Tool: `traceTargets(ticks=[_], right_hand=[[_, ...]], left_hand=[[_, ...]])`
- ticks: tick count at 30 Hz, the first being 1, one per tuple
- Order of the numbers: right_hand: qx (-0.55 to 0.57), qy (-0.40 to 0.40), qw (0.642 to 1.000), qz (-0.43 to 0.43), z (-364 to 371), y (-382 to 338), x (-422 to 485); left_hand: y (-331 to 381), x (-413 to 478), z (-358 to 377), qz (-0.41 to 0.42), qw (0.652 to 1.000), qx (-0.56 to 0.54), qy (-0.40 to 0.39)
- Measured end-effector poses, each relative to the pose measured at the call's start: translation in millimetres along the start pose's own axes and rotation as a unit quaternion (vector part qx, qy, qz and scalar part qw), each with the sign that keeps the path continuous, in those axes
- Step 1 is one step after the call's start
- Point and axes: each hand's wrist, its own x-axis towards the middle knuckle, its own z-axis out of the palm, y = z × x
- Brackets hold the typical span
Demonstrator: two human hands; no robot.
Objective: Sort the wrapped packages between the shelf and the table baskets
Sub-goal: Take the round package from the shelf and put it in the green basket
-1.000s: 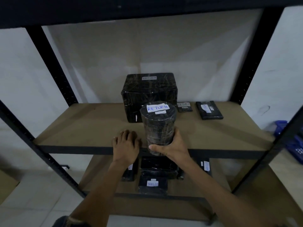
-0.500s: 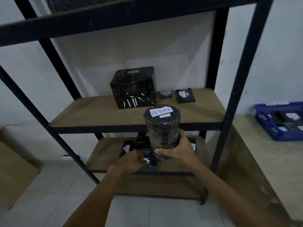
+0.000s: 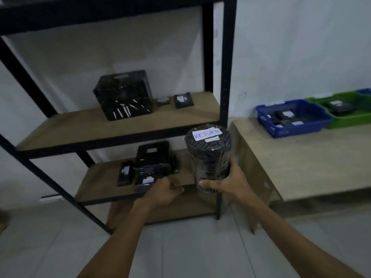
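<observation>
In front of the shelf rack (image 3: 224, 77), the right hand (image 3: 228, 183) grips the cylinder (image 3: 208, 157) low on its side, thumb across the front and fingers wrapped behind. The cylinder is upright, off every surface, in front of the rack's right front post and just left of the worktop (image 3: 311, 157). It is wrapped in dark film, and a white label (image 3: 206, 133) on its top reads RETURN in blue.

The left hand (image 3: 164, 191) is at the front edge of the lower shelf (image 3: 96, 183) with its fingers curled. It sits just beside a small labelled package (image 3: 145, 182), but I cannot tell whether it grips anything.

On the lower shelf, a larger wrapped package (image 3: 152, 157) lies behind the small one, and a slim package (image 3: 125, 173) lies to their left. On the middle shelf (image 3: 120, 125) a big wrapped box (image 3: 122, 97) stands toward the back. To its right are two flat packages, a tiny one (image 3: 163, 101) and a larger one (image 3: 183, 100), near each other but apart.

At the far end of the worktop, against the wall, a blue basket (image 3: 291, 131) holds several dark labelled packages. A green basket (image 3: 345, 122) touches its right side and also holds wrapped packages. The corner of another blue basket (image 3: 364, 91) shows behind the green one.
</observation>
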Motion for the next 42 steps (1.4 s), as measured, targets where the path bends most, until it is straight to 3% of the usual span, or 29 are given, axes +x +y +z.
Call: traceTargets(ticks=[9,15,20,29,42], right_hand=[[-0.043,0.083,0.994,0.056,-89,42,-75],[-0.006,0.109,0.992,0.059,-167,60,-86],[-0.037,0.119,0.991,0.058,-256,81,-89],[-0.036,0.136,0.987,0.077,-412,131,-78],[-0.014,0.197,0.972,0.128,-574,203,46]], left_hand=[[70,-13,94,0.018,0.987,0.032,-0.157],[141,10,143,0.043,0.985,0.024,-0.167],[212,38,197,0.048,0.985,0.021,-0.167],[341,99,291,0.051,0.977,0.074,-0.195],[485,277,376,0.089,0.965,0.099,-0.224]])
